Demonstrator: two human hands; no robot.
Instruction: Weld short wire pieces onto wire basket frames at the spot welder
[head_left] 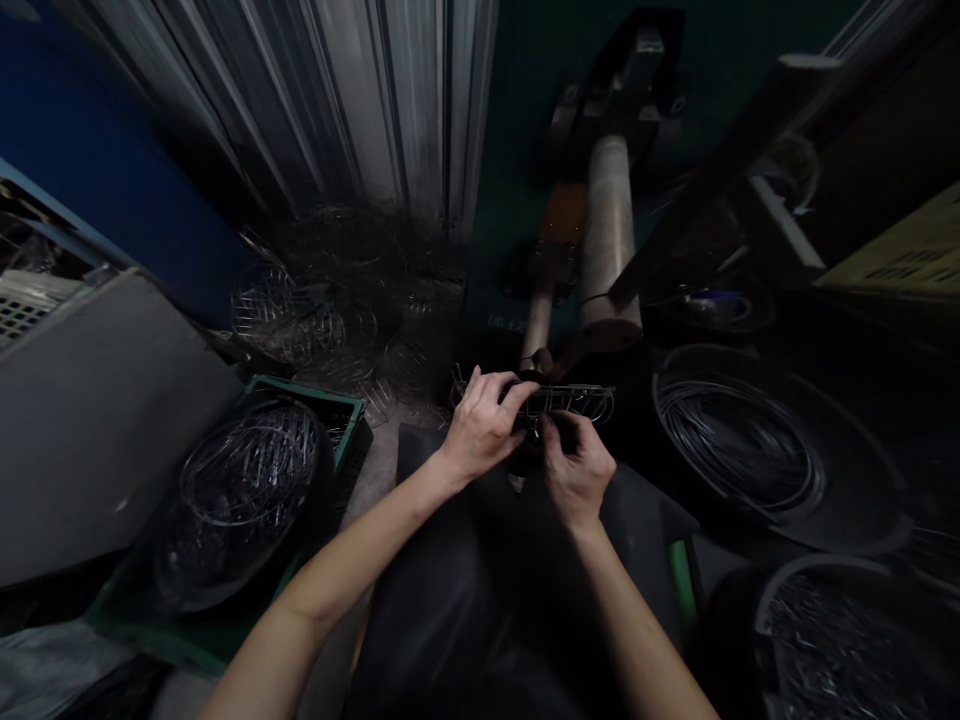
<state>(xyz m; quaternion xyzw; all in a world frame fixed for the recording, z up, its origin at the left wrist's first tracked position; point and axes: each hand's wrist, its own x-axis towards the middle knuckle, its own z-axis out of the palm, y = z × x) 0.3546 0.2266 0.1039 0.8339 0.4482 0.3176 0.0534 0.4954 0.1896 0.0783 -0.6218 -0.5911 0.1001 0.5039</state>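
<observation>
A round frame of bent metal wire (592,402) is held level just under the machine's lower rod (537,325). My left hand (486,422) grips its left side, with thumb and fingers curled round the wires. On the near side, my right hand (577,462) is closed in a pinch right by the frame. Whatever sits between its fingertips is too small and dark to name. A thick metal cylinder (611,240) of the machine rises above and to the right of the frame. Part of the frame is hidden behind my fingers.
At left, a green crate (349,425) carries a dark basin of wire pieces (251,470). Loose wire rings (300,310) lie along the corrugated wall (300,100). To the right stand a tub (862,480) of wire hoops and a bucket (765,610) of small metal parts.
</observation>
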